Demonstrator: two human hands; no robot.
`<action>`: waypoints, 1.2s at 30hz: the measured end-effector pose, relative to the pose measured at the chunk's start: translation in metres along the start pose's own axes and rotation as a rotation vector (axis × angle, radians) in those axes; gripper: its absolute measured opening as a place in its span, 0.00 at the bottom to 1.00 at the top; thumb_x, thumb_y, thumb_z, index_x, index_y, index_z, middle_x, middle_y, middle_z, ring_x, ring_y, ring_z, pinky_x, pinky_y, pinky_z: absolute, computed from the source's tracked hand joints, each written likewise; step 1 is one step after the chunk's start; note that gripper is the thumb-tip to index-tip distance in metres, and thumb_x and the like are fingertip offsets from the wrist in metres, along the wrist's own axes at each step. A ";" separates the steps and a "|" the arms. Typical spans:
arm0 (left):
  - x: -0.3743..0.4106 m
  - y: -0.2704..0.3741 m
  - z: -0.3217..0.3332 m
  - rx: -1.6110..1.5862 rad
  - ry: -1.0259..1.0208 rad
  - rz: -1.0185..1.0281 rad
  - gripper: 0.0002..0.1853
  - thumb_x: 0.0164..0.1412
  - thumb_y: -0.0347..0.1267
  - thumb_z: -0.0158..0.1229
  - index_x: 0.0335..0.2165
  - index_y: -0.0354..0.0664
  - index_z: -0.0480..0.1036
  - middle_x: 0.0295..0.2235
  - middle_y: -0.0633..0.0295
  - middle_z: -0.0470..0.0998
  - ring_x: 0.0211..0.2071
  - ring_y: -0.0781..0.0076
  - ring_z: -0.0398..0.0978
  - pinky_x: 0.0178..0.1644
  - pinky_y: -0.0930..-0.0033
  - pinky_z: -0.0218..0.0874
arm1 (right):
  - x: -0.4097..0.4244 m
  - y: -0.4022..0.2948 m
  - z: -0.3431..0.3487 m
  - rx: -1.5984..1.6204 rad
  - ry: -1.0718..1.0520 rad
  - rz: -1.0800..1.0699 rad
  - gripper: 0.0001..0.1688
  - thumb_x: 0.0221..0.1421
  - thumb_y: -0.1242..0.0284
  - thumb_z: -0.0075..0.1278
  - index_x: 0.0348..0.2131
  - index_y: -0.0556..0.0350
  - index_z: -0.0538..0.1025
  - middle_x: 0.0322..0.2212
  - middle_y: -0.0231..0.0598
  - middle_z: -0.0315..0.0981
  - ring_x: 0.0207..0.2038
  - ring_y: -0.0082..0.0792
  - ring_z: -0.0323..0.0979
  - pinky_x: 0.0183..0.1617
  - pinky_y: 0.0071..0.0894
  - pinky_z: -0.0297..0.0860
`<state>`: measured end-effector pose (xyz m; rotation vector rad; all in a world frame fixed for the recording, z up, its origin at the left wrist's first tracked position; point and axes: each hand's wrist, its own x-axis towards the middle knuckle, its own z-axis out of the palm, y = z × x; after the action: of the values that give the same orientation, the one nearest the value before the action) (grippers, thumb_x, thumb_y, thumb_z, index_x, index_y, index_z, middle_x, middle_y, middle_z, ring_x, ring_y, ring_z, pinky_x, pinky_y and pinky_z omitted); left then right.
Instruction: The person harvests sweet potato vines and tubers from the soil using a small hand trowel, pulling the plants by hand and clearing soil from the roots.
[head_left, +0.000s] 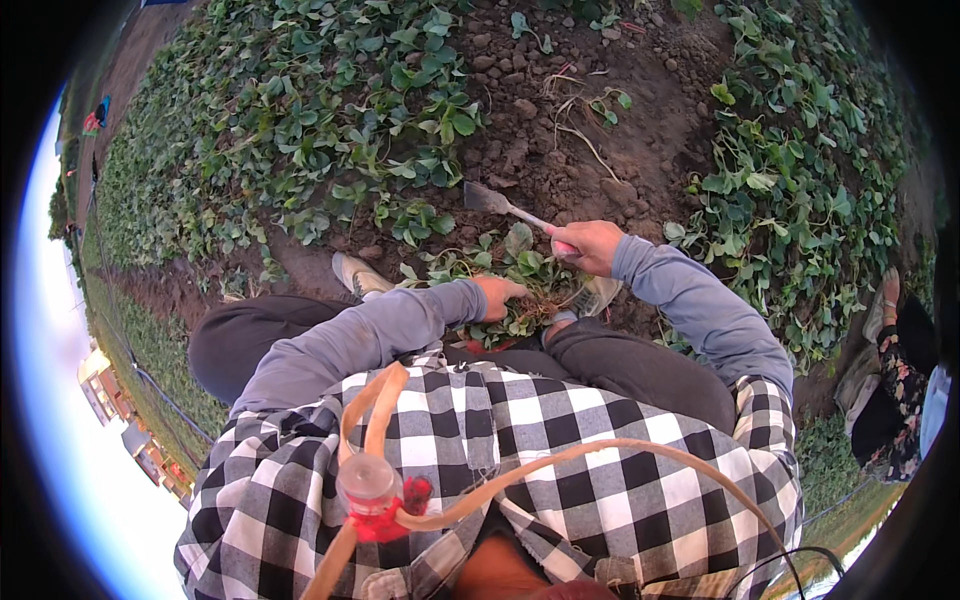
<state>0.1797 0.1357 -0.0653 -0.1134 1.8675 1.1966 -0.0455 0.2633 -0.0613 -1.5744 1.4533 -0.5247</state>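
Note:
My right hand (589, 247) grips the pink handle of a small digging trowel (487, 199). Its flat, soil-covered blade points left, just above the dug soil. My left hand (501, 297) is at a bunch of uprooted strawberry plants (525, 262) between my legs, with its fingers partly hidden among leaves and stems. Brown roots (551, 300) show at the right side of this bunch, close to my shoe (598, 295). Something red lies partly covered under the leaves near my lap.
Dense strawberry-like plants grow in a left bed (300, 127) and a right bed (802, 180). Between them is cloddy soil (517, 142) with loose runners (589, 142). Another person's legs (892, 390) are at the far right. A strap (600, 450) hangs across my checked shirt.

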 end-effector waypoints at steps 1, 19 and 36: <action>0.000 -0.001 0.000 0.015 -0.010 -0.004 0.33 0.42 0.26 0.49 0.52 0.49 0.63 0.47 0.47 0.69 0.47 0.51 0.68 0.51 0.63 0.59 | -0.002 -0.001 -0.001 0.059 0.071 0.006 0.15 0.46 0.74 0.50 0.37 0.53 0.67 0.29 0.43 0.68 0.34 0.49 0.68 0.37 0.40 0.64; -0.062 0.073 -0.092 0.027 1.244 0.212 0.18 0.47 0.36 0.59 0.37 0.38 0.68 0.37 0.54 0.72 0.41 0.55 0.70 0.44 0.62 0.61 | 0.023 -0.067 -0.063 0.884 0.619 0.311 0.13 0.41 0.81 0.56 0.28 0.55 0.67 0.26 0.29 0.67 0.28 0.20 0.64 0.34 0.20 0.62; -0.019 0.052 -0.089 -1.228 0.609 0.138 0.17 0.55 0.34 0.55 0.42 0.39 0.66 0.35 0.64 0.72 0.36 0.76 0.69 0.41 0.72 0.62 | 0.027 -0.057 -0.045 0.897 0.734 0.276 0.22 0.40 0.75 0.61 0.33 0.55 0.65 0.30 0.34 0.68 0.30 0.22 0.67 0.34 0.22 0.66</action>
<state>0.1097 0.0878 -0.0034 -1.1247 1.3077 2.4451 -0.0439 0.2175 0.0017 -0.4591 1.5597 -1.4378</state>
